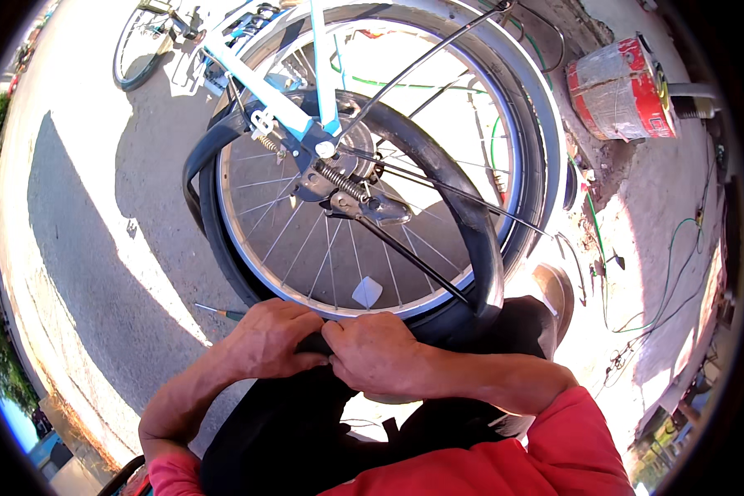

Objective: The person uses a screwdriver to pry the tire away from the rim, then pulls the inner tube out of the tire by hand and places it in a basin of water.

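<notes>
A bicycle wheel with a silver rim (256,277) and thin spokes fills the middle, under a light-blue frame (264,95). Around the rim runs a black tyre (227,264). A loose black inner tube (463,219) loops across the wheel, past the hub and frame. At the wheel's near edge, my left hand (277,339) is closed on the tyre, its thumb toward the other hand. Right beside it, my right hand (376,351) also grips the tyre with fingers curled. Both hands partly hide the rubber between them. A white reflector (366,293) sits among the spokes.
A thin screwdriver-like tool (219,311) lies on the ground left of my left hand. A red-and-white can (620,89) stands at the far right, near green cable (595,223). Another wheel (140,50) shows at the far left. A shoe (555,291) is right of the tyre.
</notes>
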A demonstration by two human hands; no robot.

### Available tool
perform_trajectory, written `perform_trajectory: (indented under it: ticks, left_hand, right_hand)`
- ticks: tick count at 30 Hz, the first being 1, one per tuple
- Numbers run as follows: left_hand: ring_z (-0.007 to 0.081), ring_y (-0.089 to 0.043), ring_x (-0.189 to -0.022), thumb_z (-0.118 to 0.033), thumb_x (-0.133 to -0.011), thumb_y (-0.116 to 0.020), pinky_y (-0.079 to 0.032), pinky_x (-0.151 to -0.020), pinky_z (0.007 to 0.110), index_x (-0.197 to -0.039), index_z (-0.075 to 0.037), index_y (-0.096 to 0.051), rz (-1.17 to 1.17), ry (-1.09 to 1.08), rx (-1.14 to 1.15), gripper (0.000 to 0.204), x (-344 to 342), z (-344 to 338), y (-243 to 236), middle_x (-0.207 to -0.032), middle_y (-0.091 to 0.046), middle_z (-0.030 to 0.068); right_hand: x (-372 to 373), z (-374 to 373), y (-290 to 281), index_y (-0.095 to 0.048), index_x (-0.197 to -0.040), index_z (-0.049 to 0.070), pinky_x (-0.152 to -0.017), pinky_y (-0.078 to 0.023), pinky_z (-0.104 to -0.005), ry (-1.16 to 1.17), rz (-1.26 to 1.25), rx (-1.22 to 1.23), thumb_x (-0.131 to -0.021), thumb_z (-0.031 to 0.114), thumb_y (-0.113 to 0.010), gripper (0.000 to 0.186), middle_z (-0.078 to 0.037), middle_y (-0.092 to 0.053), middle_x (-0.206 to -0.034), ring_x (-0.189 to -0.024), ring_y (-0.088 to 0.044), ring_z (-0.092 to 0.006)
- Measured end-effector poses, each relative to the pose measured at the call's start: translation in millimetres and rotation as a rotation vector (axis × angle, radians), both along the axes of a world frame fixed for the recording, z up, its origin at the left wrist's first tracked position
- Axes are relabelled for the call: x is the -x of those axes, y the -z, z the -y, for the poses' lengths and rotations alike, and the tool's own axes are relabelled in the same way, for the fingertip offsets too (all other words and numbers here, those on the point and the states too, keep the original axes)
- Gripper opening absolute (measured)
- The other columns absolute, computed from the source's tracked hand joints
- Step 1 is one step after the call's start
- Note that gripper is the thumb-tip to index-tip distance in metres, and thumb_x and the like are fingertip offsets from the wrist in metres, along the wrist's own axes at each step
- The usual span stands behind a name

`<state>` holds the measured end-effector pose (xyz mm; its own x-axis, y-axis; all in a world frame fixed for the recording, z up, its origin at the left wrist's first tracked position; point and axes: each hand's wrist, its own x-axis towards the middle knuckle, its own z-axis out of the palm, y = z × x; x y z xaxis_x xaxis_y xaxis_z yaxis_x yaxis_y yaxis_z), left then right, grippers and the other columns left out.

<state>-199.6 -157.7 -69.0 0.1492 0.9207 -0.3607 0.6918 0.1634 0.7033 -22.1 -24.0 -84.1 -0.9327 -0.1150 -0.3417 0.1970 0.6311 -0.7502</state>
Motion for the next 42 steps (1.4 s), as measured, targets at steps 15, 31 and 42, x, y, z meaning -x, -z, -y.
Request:
perform_trajectory:
  ticks: [15,31,42]
  left_hand:
    - [0.0367,-0.069,-0.097,-0.015,-0.095,-0.07,-0.053,-0.082,0.042,-0.119,-0.001,-0.061,0.353,-0.009,0.301,0.03,-161.3,-119.2,-24.6,-0.102,-0.068,0.0172]
    - [0.0211,-0.048,-0.14,-0.029,-0.104,-0.065,-0.038,-0.117,0.037,-0.15,0.007,-0.041,0.914,-0.076,0.603,0.063,-225.8,-178.6,-51.6,-0.149,-0.054,0.0155]
    - [0.0083,-0.06,-0.098,-0.03,-0.104,-0.059,-0.047,-0.089,0.026,-0.121,-0.003,-0.065,1.12,-0.17,0.452,0.032,-241.3,-89.3,-92.0,-0.107,-0.066,-0.0002]
  right_hand:
    - [-217.8,-132.0,-48.9,-0.063,-0.102,0.007,-0.089,-0.05,-0.0419,0.029,-0.561,0.161,-0.086,0.024,-0.073,0.025,-0.007,-0.063,-0.106,-0.101,-0.065,-0.0266]
    - [-321.8,-192.5,-24.3,-0.04,-0.147,-0.003,-0.104,-0.045,-0.0381,1.101,-0.203,1.016,-0.092,0.051,-0.075,0.085,-0.012,-0.061,-0.131,-0.12,-0.056,-0.0212]
    - [-263.0,-104.2,-82.8,-0.062,-0.118,-0.001,-0.082,-0.06,-0.0373,1.522,-0.392,1.103,-0.09,0.019,-0.078,0.038,-0.01,-0.072,-0.1,-0.086,-0.07,-0.021]
